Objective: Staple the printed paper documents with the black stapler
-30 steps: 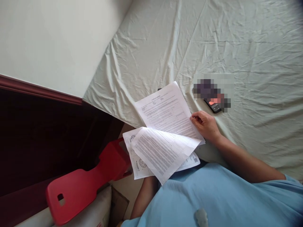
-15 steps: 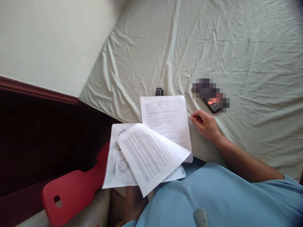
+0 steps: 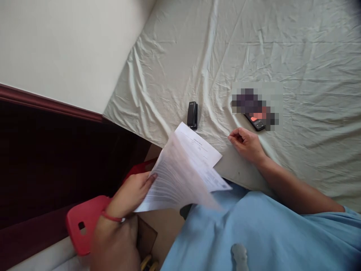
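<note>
We are now gripping the papers (image 3: 180, 177) in our left hand (image 3: 129, 194), swinging them off the bed (image 3: 254, 49) and uncovering the black stapler (image 3: 192, 114) just beyond, while our right hand (image 3: 246, 145), having let go, is resting loosely curled and empty beside them.

Papers (image 3: 183, 177) under left hand (image 3: 131, 195) fingers: thin matt printed paper. Bedsheet (image 3: 254, 56) under right hand (image 3: 248, 145) fingertips: matt wrinkled cloth. Stapler (image 3: 192, 115) beyond the fingers: black glossy plastic. Chair (image 3: 84, 222) behind the left wrist: smooth red plastic.
</note>
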The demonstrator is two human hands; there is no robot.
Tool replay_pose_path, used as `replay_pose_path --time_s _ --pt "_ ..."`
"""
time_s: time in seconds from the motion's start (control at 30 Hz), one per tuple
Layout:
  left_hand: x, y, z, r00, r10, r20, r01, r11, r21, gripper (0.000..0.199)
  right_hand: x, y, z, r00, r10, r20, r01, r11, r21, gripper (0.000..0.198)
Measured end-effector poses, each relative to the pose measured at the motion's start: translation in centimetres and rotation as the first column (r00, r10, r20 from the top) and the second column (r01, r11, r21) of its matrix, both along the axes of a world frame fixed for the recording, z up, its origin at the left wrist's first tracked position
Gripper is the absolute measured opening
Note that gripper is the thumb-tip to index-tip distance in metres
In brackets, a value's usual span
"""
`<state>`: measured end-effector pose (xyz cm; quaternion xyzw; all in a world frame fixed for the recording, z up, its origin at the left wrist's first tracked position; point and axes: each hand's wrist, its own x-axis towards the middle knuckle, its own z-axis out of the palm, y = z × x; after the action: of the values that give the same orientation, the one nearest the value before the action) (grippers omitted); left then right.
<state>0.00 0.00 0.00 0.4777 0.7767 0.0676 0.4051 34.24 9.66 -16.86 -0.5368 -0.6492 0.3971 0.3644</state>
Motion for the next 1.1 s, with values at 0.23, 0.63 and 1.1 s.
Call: replay_pose_path --time_s 0.23,0.63,1.1 --pt "-0.3 0.4 4.6 0.954 0.273 0.125 -0.255 0.956 -0.143 0.051 0.4 0.0 0.6 0.97 -0.016 -0.242 -0.019 0.99 -0.141 0.033" --pt "8.5 -1.6 -10.4 0.714 0.327 0.62 -0.52 0.84 0.155 0.054 -0.2 -0.1 1.8 0.715 -0.12 -0.689 -0.294 0.842 -0.451 0.06" --pt "8.2 2.7 -11.2 0.394 0.246 0.885 -0.662 0.744 0.088 0.047 0.1 -0.9 0.2 0.807 -0.015 -0.59 -0.324 0.824 -0.465 0.042"
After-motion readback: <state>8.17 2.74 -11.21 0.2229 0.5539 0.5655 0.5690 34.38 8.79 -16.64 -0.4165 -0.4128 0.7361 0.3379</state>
